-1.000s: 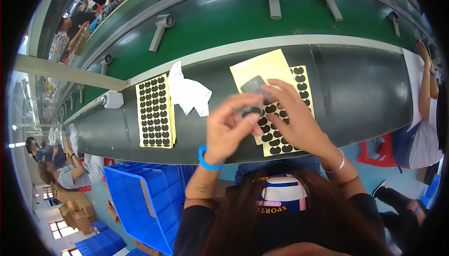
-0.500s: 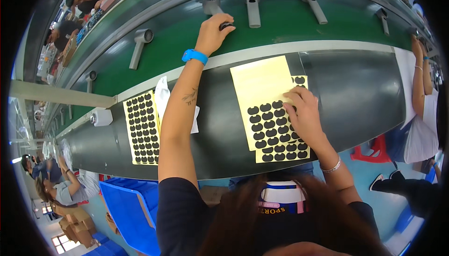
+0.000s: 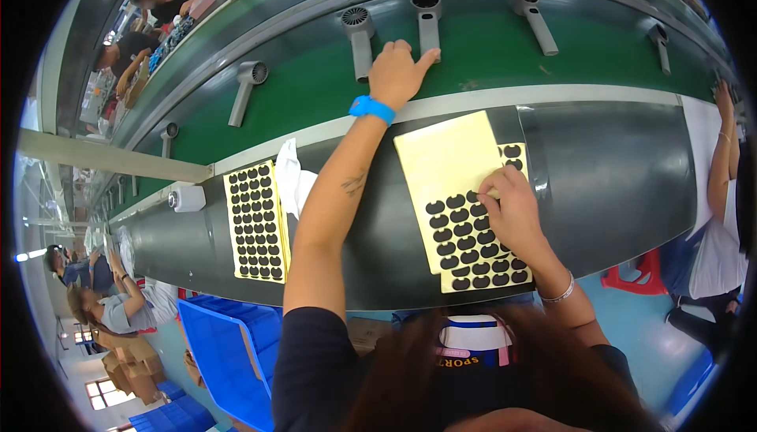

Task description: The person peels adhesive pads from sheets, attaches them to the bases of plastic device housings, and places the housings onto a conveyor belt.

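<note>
My left hand (image 3: pixel 400 74), with a blue wristband, reaches over the green belt. Its fingers are apart and the thumb lies at the lower end of a grey handheld fan (image 3: pixel 427 26); no grip around the handle shows. Just left of that hand lies another grey handheld fan (image 3: pixel 359 41). My right hand (image 3: pixel 511 209) is closed in a pinch at the edge of a black sticker (image 3: pixel 472 196). That sticker belongs to the top row of a yellow sticker sheet (image 3: pixel 449 148), whose upper part is bare. A second sheet (image 3: pixel 516 283) with rounded black stickers lies beneath.
More grey fans (image 3: pixel 535 18) lie along the green belt (image 3: pixel 481 69). On the black table (image 3: pixel 371 219), a stack of sticker sheets (image 3: pixel 258 223), a white cloth (image 3: pixel 289 175) and a white bottle (image 3: pixel 187 198) lie to the left. A blue bin (image 3: pixel 229 353) stands below. Co-workers sit at both sides.
My left hand has let go of the fan with the dark handle end and moved right to the neighbouring fan. My right fingers have closed into a pinch at the sheet. The view has shifted slightly.
</note>
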Available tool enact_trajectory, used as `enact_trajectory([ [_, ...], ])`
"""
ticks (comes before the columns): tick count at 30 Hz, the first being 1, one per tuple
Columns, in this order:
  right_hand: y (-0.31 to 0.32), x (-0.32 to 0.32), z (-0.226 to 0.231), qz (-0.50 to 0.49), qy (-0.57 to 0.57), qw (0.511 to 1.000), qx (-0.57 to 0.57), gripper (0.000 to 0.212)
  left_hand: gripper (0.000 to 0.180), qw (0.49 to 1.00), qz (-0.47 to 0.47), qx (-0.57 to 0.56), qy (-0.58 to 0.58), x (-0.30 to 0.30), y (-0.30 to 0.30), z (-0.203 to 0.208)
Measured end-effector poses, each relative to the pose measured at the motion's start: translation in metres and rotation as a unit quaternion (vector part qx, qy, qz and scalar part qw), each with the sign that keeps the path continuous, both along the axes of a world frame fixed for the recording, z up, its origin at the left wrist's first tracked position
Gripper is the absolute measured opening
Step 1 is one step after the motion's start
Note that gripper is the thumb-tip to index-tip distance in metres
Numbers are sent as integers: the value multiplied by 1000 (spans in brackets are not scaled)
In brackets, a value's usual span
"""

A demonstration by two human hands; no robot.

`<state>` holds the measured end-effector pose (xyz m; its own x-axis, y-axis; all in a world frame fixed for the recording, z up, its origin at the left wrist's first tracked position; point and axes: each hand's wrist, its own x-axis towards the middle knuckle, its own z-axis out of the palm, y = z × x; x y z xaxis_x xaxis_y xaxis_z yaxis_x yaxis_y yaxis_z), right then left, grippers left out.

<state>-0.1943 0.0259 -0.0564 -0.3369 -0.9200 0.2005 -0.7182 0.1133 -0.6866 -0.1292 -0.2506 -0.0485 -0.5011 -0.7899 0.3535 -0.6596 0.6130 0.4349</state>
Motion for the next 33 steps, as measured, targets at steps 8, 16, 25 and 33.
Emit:
enact_trajectory([
  [8,0,-6,15,55,-172,984,0,15,36,885,29,333,323,-6,-38,-15],
  [16,29,-18,37,-33,-135,985,-102,11,36,851,-150,249,437,80,76,89],
  [25,56,18,89,50,-384,911,-144,40,45,865,-272,295,301,131,215,53],
  [33,64,34,90,85,-434,889,-123,36,51,787,-304,390,368,126,237,42],
])
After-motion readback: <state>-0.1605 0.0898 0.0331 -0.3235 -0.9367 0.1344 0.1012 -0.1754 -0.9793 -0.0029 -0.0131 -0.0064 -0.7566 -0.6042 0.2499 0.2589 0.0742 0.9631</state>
